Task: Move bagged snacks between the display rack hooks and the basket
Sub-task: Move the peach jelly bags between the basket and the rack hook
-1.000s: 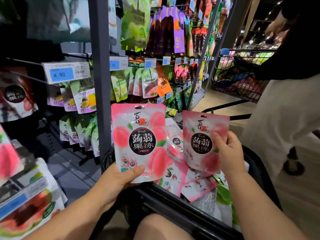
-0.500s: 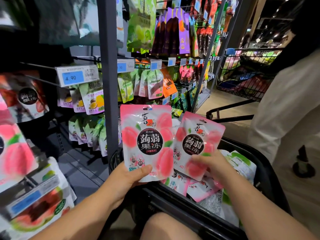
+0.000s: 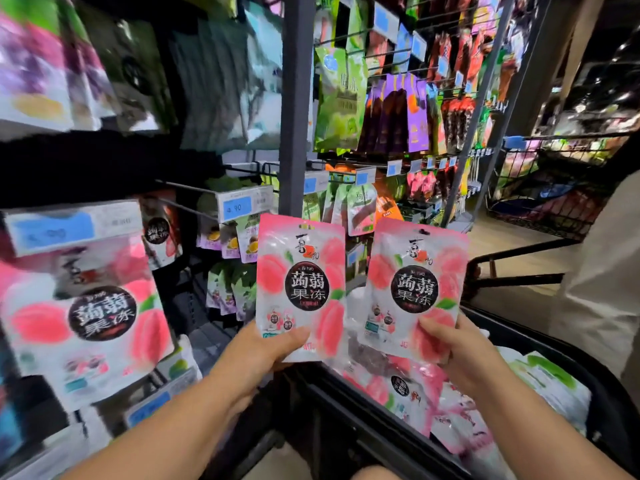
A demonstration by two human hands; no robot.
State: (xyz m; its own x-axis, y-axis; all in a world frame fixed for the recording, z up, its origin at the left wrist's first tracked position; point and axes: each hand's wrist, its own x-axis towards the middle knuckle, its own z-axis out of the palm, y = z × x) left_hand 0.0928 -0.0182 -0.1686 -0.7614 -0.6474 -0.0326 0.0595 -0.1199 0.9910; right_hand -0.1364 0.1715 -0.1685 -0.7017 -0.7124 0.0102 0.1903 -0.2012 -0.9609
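Note:
My left hand grips the bottom edge of a pink peach jelly bag, thumb across its front. Beside it, my right hand holds a second, matching pink bag by its lower right corner. Both bags stand upright, side by side, above the near rim of the black basket. Several more pink bags and green-and-white bags lie inside the basket. A row of the same peach bags hangs on a rack hook at the left, blurred.
A grey rack post rises just behind the left bag. Hooks with price tags and green, purple and orange snack bags fill the rack. A wire shopping cart and a person in a pale garment stand at the right.
Both hands have lifted their bags higher and the right bag now stands level beside the left one. The view has swung up and left toward the rack.

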